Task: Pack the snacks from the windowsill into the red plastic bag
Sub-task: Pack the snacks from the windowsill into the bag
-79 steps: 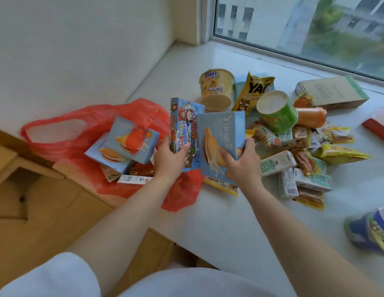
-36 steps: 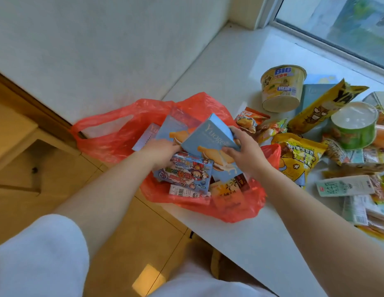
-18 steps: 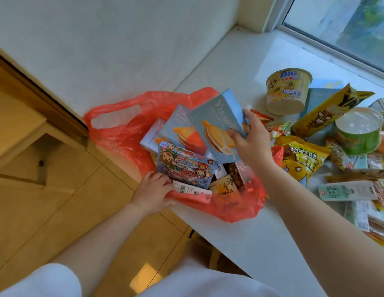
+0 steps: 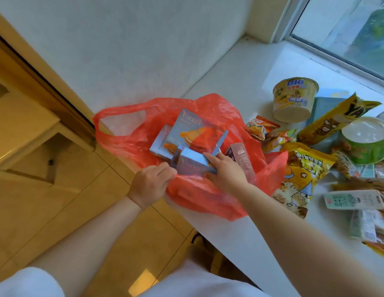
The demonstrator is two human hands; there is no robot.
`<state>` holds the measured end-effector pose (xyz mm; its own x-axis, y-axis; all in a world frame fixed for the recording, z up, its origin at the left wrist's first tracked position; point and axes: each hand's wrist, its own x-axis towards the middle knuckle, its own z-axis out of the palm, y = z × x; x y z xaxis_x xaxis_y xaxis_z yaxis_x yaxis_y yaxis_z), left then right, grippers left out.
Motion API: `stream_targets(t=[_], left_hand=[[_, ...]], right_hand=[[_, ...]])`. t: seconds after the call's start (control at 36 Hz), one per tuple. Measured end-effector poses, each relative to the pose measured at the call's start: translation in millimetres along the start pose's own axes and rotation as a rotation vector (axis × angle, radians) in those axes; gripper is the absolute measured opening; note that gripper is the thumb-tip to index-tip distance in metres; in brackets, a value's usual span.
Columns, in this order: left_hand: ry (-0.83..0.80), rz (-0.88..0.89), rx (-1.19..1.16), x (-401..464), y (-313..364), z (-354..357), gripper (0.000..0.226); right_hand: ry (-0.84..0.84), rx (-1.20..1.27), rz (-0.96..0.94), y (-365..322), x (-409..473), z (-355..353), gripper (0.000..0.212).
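Right hand [image 4: 226, 171] grips a pale-blue cardboard snack box [image 4: 192, 165] inside the thin red plastic bag [image 4: 210, 196]; left hand [image 4: 149, 185] pinches the bag's near rim on the white windowsill [image 4: 240, 73].

Plastic bag [image 4: 208, 196]: translucent red. Boxes inside [image 4: 186, 127]: pale blue, printed with orange-and-cream sandwich biscuits. Slim box [image 4: 240, 155]: brown-pink. Noodle cup [image 4: 294, 99]: yellow, blue "BIG" lettering. Second cup [image 4: 366, 144]: green with white lid. Popcorn pouch [image 4: 302, 168]: yellow, cartoon print. Windowsill [image 4: 240, 67]: white. Floor tiles [image 4: 58, 200]: tan.
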<state>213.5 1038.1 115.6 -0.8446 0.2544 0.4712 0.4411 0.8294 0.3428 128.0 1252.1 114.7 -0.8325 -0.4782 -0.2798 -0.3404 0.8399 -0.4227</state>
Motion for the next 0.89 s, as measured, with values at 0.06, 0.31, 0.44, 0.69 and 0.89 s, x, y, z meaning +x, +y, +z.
stream_targets(t=[0.06,0.31,0.44,0.69,0.89], left_hand=[[0.084,0.030,-0.024,10.6,2.2,-9.6,0.021],[-0.152,-0.163,0.099,25.7,3.9,23.1,0.041],[-0.170,-0.357,0.002,58.6,9.3,40.4,0.046],[-0.256,-0.383,0.003,106.9,21.7,65.6,0.029],[-0.257,-0.478,0.185,130.5,6.2,85.1,0.053]], right_hand=[[-0.032,-0.043,0.006,2.1,1.4,-0.2,0.063],[0.210,-0.234,0.102,20.3,-5.3,-16.3,0.040],[0.240,-0.217,0.551,56.3,-19.2,-20.5,0.060],[0.008,-0.273,0.712,96.6,-33.0,-26.6,0.045],[0.069,-0.008,0.645,103.1,-6.4,-41.1,0.052]])
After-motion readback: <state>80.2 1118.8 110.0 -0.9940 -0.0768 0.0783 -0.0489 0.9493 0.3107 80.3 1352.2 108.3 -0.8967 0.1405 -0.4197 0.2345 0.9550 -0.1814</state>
